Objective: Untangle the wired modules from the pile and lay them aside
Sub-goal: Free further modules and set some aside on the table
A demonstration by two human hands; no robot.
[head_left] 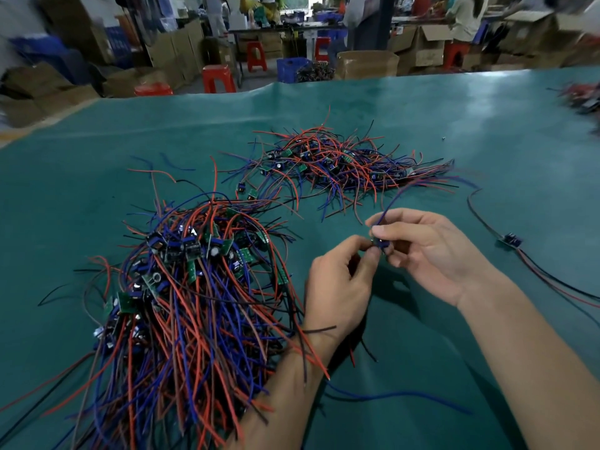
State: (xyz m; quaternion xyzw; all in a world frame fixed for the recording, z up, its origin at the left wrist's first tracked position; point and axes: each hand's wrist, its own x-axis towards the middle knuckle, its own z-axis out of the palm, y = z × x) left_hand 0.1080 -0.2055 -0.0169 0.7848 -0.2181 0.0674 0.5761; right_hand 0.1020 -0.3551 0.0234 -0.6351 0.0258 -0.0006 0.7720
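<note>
**Watch the trailing wires before you pull**

Green matting covers your tabletop [422, 131], with cardboard boxes and red stools blurred behind it. Both your hands meet over the bare mat, pinching one small module [379, 242] between them: your left hand [337, 287] has its grip curled onto the near side, your right hand [431, 251] pinches it from above, fingers bent round it. A blue wire [394, 198] rises from that module toward the far pile [337, 164], and I cannot tell whether its end is free. Tug now and you will probably drag neighbours along or strain the solder joint. Loose strands from the near pile [194, 303] lie across your left wrist; lifting that arm could snag them. One freed module [511, 240] already lies to your right, well apart.
</note>
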